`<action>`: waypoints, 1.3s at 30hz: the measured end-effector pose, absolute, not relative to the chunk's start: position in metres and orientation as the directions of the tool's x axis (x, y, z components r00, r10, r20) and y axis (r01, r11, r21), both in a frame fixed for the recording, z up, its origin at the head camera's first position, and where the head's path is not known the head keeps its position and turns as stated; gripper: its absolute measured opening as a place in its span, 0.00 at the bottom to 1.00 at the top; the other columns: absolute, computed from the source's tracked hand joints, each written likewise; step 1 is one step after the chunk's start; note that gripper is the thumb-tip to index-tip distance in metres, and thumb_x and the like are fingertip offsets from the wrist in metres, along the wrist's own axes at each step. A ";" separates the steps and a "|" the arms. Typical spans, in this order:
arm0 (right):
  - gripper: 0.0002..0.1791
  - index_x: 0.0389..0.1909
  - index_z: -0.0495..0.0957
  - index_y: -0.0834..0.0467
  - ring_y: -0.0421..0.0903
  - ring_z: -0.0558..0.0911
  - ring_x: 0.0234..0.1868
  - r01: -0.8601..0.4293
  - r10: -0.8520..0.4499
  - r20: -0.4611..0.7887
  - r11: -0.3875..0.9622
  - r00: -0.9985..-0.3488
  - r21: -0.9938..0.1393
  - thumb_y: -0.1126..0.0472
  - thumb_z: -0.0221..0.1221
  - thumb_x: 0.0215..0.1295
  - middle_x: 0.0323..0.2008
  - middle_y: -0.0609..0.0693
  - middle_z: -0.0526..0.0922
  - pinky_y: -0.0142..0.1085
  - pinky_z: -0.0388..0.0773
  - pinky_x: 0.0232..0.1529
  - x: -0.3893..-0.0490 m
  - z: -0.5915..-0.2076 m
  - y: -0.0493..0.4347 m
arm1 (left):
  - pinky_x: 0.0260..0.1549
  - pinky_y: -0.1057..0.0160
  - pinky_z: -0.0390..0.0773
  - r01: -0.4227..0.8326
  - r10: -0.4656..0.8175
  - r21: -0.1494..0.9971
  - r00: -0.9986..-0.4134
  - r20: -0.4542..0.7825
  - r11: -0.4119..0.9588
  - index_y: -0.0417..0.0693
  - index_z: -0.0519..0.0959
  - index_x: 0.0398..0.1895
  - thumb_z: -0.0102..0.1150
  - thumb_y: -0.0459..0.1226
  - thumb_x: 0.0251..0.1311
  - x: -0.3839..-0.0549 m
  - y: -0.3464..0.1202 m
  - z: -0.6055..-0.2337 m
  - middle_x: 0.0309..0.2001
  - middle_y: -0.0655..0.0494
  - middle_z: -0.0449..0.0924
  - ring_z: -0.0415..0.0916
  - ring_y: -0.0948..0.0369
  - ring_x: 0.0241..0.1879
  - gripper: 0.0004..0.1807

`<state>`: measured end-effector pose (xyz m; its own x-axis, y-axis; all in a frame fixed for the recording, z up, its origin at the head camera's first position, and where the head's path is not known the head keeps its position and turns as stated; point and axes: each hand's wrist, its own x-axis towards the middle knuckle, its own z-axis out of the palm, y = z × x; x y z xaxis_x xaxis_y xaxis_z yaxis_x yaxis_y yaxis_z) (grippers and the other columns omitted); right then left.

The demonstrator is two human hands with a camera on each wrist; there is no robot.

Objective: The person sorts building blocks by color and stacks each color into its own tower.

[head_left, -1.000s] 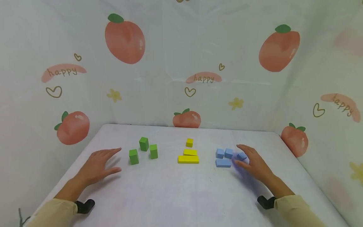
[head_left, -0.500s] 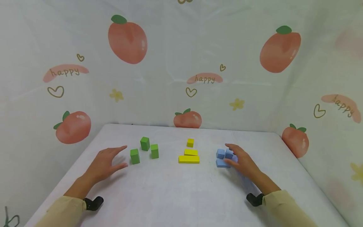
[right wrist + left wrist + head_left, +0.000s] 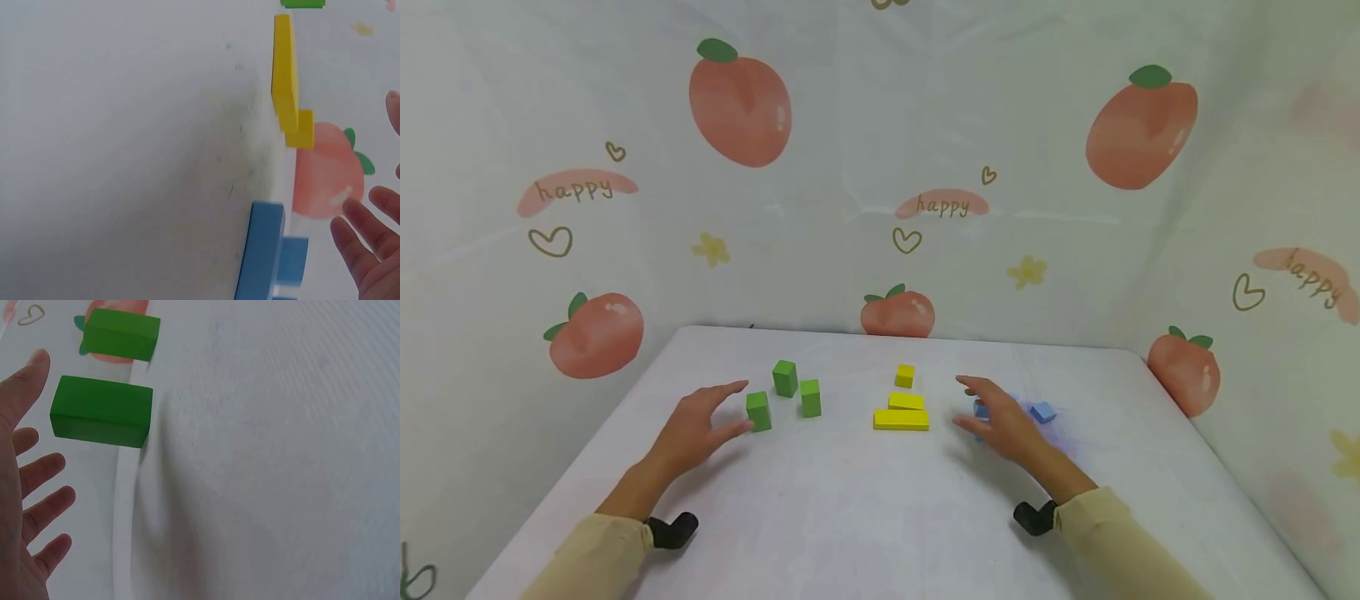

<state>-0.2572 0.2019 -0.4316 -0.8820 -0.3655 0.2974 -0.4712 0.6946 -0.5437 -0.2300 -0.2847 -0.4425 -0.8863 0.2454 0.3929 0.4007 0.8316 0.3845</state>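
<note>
White tabletop [image 3: 842, 517] | left grip [image 3: 694, 428] nearer green block [image 3: 759, 410] | right grip [image 3: 1004, 426] shifted inward by blue block [image 3: 261, 250] (both apart)

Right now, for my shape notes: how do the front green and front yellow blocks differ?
The front green block stands upright; the front yellow block lies flat. The green block is narrow from side to side, the yellow block long. The green block is near the left hand; the yellow block is farther from it. Both rest on the table.
</note>
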 end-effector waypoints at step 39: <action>0.31 0.66 0.69 0.57 0.50 0.79 0.52 -0.541 -0.510 0.271 0.512 -0.816 -0.667 0.54 0.64 0.64 0.54 0.56 0.79 0.44 0.77 0.53 -0.269 -0.434 0.075 | 0.58 0.38 0.65 0.251 0.037 0.676 -0.948 0.315 0.692 0.41 0.76 0.59 0.67 0.46 0.59 -0.237 -0.274 -0.454 0.54 0.42 0.78 0.70 0.44 0.59 0.28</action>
